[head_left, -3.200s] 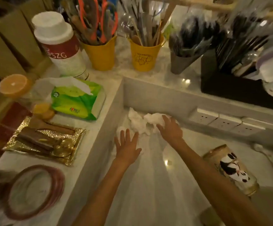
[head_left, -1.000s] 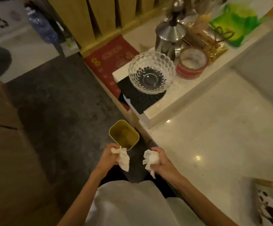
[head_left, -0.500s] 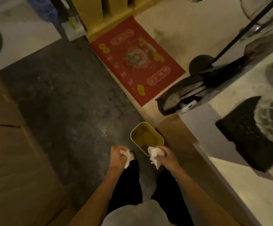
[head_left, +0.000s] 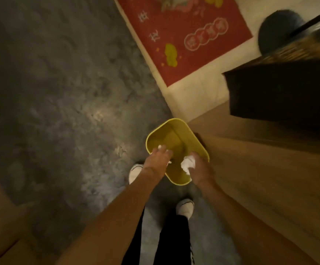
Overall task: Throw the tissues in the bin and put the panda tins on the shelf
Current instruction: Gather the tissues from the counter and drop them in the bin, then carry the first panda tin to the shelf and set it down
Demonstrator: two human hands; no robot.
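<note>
A small yellow bin (head_left: 174,129) stands on the dark floor beside a wooden cabinet side. My left hand (head_left: 158,159) reaches over the bin's near left rim, closed on a crumpled white tissue (head_left: 161,147) that peeks past the fingers. My right hand (head_left: 198,170) hovers over the near right rim, gripping another white tissue wad (head_left: 188,164). Both hands sit just above the bin's opening. No panda tins are in view.
The wooden cabinet side (head_left: 260,178) runs along the right, with a dark block (head_left: 281,92) jutting out above it. A red mat (head_left: 186,35) lies on pale floor beyond the bin. My white shoes (head_left: 185,208) stand on the grey floor (head_left: 59,92).
I have leaned further down and both hands have moved forward from in front of the bin to over its opening, still holding the tissues.
</note>
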